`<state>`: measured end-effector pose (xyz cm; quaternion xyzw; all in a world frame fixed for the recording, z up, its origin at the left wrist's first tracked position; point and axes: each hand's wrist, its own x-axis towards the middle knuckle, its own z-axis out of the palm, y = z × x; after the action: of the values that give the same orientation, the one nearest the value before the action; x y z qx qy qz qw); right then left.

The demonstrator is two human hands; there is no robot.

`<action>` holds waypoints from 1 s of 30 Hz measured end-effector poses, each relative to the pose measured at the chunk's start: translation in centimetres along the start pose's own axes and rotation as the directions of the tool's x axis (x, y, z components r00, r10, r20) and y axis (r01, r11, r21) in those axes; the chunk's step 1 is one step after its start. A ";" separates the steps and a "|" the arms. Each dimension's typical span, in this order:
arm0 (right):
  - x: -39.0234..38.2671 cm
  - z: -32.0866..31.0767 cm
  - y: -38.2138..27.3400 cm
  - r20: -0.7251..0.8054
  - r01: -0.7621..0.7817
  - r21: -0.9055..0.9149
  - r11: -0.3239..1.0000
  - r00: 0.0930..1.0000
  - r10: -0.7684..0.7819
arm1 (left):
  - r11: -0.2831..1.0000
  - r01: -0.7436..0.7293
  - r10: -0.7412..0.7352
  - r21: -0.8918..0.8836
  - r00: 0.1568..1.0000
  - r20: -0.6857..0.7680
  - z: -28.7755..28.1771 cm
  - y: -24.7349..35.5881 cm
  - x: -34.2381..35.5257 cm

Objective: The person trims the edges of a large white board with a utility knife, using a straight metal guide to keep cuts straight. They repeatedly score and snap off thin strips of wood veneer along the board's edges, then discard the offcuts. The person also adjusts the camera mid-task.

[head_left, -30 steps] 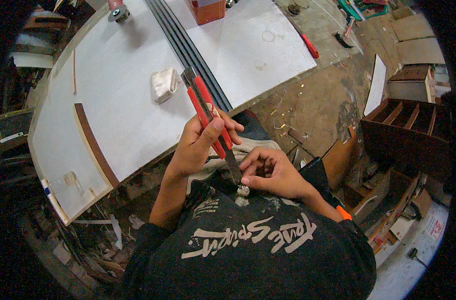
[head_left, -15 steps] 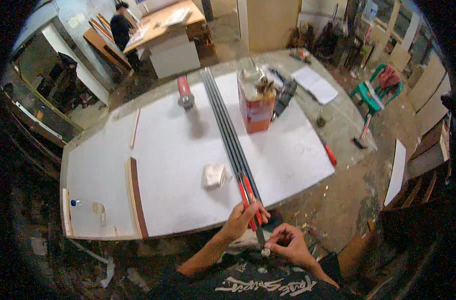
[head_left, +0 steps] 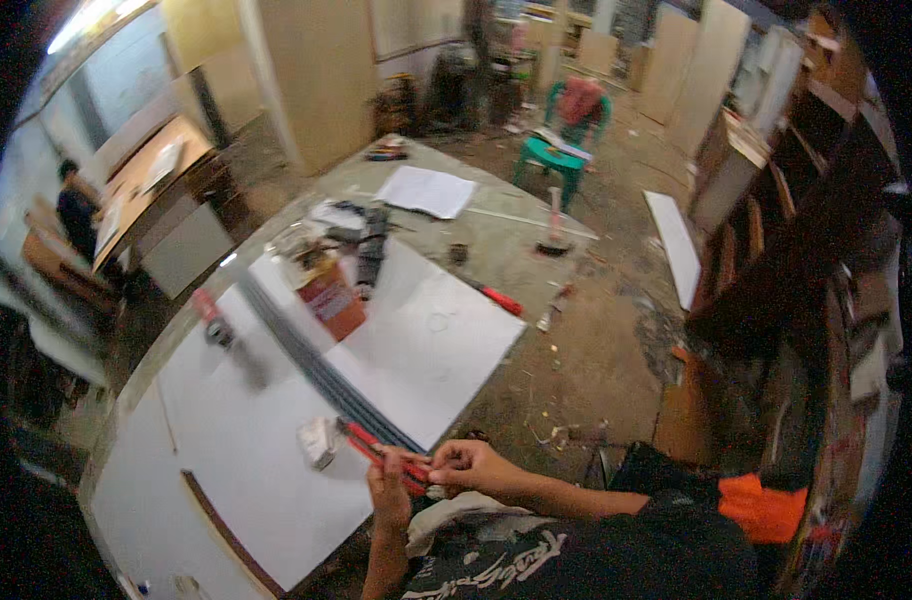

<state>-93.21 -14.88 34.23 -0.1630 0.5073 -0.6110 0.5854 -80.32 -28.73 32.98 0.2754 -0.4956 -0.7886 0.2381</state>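
Note:
My left hand [head_left: 391,487] is wrapped round a long tool with red handles [head_left: 368,440], held over the table's near edge; blur hides its exact kind. Close beside it, my right hand [head_left: 461,468] is closed in a pinch at the tool's lower end. What its fingertips hold is too small to make out. Several long dark grey strips [head_left: 311,365] lie side by side across the white board [head_left: 276,500], running up to my hands. Left of the tool sits a small whitish block [head_left: 320,442].
A red rectangular tin [head_left: 334,305] stands on the board, with a red power tool [head_left: 212,318] to its left. Papers [head_left: 426,191], a red-handled tool [head_left: 498,298] and a hammer [head_left: 554,235] lie beyond. A green chair [head_left: 556,150] stands behind; another person [head_left: 77,210] works far left.
My view has swung to the right, so the table sits further left and turned. My right hand has come closer to my left, which keeps its grip on the red-handled tool.

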 end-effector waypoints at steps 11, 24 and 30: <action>-0.5 -0.1 1.5 -0.015 0.207 0.166 0.964 0.978 -0.207 | 0.999 -0.015 0.025 0.047 0.975 -0.219 1.5 -0.2 1.2; 1.6 -0.2 1.3 -0.076 0.308 -0.022 0.951 0.948 -0.309 | 1.000 0.020 -0.018 0.003 0.959 -0.284 3.7 0.5 0.7; 1.8 0.0 1.7 -0.091 0.363 -0.169 0.916 0.920 -0.381 | 0.997 0.019 -0.045 -0.080 0.936 -0.348 4.7 -0.2 0.4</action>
<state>-92.72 -16.16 32.10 -0.2621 0.5459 -0.6807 0.4123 -83.81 -25.81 34.40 0.4099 -0.4109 -0.7489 0.3197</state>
